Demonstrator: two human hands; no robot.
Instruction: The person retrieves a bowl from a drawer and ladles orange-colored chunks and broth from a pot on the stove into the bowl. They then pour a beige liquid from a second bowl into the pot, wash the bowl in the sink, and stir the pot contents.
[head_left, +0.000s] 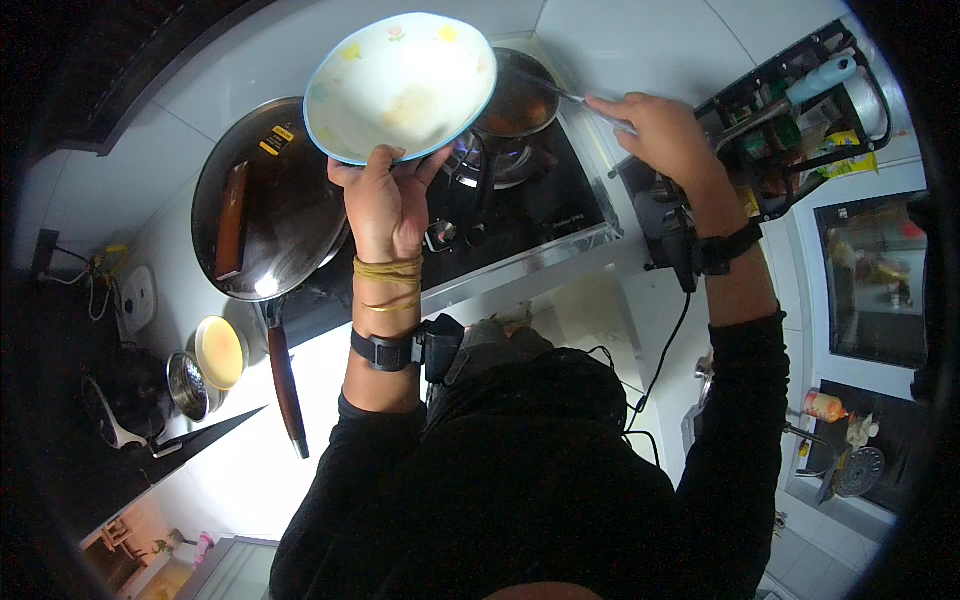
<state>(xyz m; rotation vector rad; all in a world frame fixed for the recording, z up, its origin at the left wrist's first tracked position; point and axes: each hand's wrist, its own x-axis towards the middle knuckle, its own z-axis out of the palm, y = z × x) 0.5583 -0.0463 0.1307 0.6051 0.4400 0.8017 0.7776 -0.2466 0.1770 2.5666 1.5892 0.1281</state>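
My left hand (390, 199) holds up a white bowl (405, 90) with a blue rim and small flower prints, tilted so that its inside shows a faint brownish stain. Between the fingers and thumb of my right hand (652, 131) is the handle of a metal utensil (577, 97), whose far end reaches into a small dark pan (525, 112). Brownish contents lie in that pan, partly hidden behind the bowl. The pan is over a gas burner (506, 161) with a bluish flame.
A large lidded frying pan (277, 202) with a wooden handle stands left on the black gas hob (555, 202). Farther left are a yellow-topped round container (220, 352) and a steel bowl (187, 386). At right, a black rack (806, 161) holds packets and a blue-handled utensil (821, 79).
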